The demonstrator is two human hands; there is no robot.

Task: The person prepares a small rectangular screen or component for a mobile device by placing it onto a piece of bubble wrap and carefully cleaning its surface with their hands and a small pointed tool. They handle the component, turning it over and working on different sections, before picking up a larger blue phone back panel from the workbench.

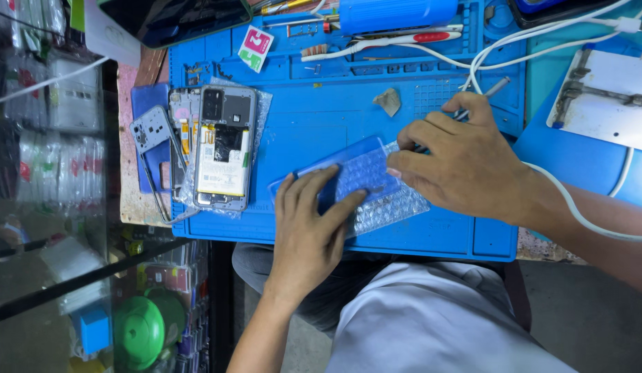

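Head view: the blue phone cover [348, 173] on bubble wrap [390, 200] is pressed flat by the left hand [310, 228], fingers spread; a thin tool [483, 93] is clamped in the right hand [466, 162]. Steady holding is likely needed next.

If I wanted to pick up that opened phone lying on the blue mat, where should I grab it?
Probably by the two long side edges of the opened phone, coming from above. It lies flat with battery and circuitry facing up, so fingers on the frame avoid them.

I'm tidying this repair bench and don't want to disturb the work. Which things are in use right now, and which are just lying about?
In use:
left hand pressing the blue panel
bubble wrap beneath it
right hand gripping a thin tool

Lying about:
opened phone
grey camera frame
white toothbrush
white cable
blue mat
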